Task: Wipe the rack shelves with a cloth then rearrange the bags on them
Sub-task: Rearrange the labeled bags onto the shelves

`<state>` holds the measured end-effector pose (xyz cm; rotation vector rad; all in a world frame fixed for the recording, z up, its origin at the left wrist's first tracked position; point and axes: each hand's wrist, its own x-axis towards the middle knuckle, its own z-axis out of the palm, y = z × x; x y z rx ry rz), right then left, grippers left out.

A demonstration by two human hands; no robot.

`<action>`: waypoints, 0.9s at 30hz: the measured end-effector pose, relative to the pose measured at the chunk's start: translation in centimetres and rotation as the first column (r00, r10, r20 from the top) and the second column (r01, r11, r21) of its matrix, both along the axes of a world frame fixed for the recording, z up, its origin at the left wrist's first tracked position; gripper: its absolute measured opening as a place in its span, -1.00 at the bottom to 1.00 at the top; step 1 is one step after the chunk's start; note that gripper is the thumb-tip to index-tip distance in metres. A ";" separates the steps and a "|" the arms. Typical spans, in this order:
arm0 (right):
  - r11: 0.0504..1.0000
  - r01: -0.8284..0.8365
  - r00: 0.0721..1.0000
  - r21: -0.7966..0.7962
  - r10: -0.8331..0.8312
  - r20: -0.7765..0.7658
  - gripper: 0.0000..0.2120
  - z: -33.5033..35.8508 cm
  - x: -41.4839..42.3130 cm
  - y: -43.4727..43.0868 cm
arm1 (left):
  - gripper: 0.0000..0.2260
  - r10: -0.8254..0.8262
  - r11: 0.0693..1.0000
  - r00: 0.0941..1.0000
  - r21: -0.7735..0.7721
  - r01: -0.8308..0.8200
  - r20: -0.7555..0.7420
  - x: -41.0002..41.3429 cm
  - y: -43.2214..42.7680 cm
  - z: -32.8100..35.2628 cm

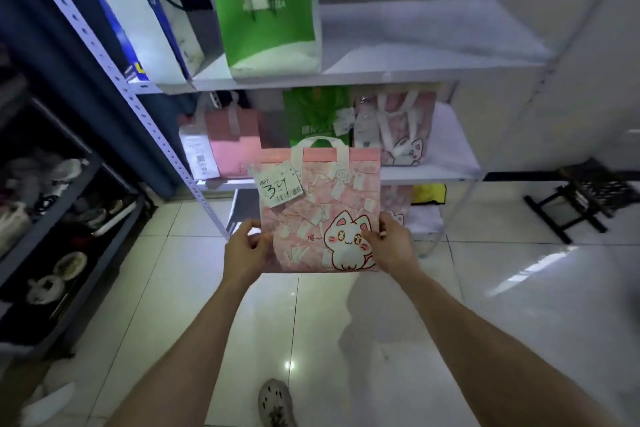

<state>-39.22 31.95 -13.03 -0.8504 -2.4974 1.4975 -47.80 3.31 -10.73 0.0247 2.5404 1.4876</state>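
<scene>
Pink cat bag (322, 211) upright between hands, left hand (246, 246), right hand (391, 246) gripping sides

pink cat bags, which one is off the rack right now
The pink cat bag with the handwritten tag, gripped in the air by the left hand and right hand. A second cat bag stands on the middle shelf.

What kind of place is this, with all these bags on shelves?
Probably a storeroom or order-pickup room: a slotted metal rack holds tote bags, the green bag is hand-marked 14, and the pink cat bag carries a barcoded paper tag with a handwritten number.
</scene>
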 end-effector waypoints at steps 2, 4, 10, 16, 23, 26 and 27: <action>0.998 0.025 0.996 0.062 -0.019 -0.092 -0.81 3.4 1.3 2.1 | -0.91 -0.024 1.000 0.997 -0.008 0.023 -0.072 0.5 2.4 3.2; 0.994 0.040 0.987 0.105 -0.023 -0.161 -0.81 6.7 2.0 4.1 | -0.91 -0.046 0.999 0.989 0.003 0.047 -0.138 0.6 4.6 6.5; 0.989 0.104 0.953 0.107 -0.069 -0.294 -0.88 15.0 1.1 10.0 | -0.91 -0.121 0.992 0.945 -0.018 0.121 -0.303 -1.8 10.8 13.9; 0.975 0.158 0.921 0.155 -0.089 -0.380 -0.81 19.6 -3.2 14.3 | -0.90 -0.196 0.978 0.895 -0.148 0.148 -0.400 -7.4 15.5 18.4; 0.956 0.217 0.921 0.198 -0.133 -0.367 -0.78 23.1 -9.5 19.3 | -0.83 -0.236 0.970 0.891 -0.043 0.238 -0.389 -14.4 20.9 21.4; 0.940 0.251 0.908 0.232 -0.146 -0.392 -0.79 23.6 -11.7 21.4 | -0.83 -0.228 0.972 0.887 -0.033 0.235 -0.401 -16.7 23.2 22.0; 0.938 0.252 0.911 0.239 -0.147 -0.386 -0.79 23.7 -12.5 22.1 | -0.82 -0.221 0.973 0.887 -0.030 0.229 -0.405 -17.4 23.9 22.1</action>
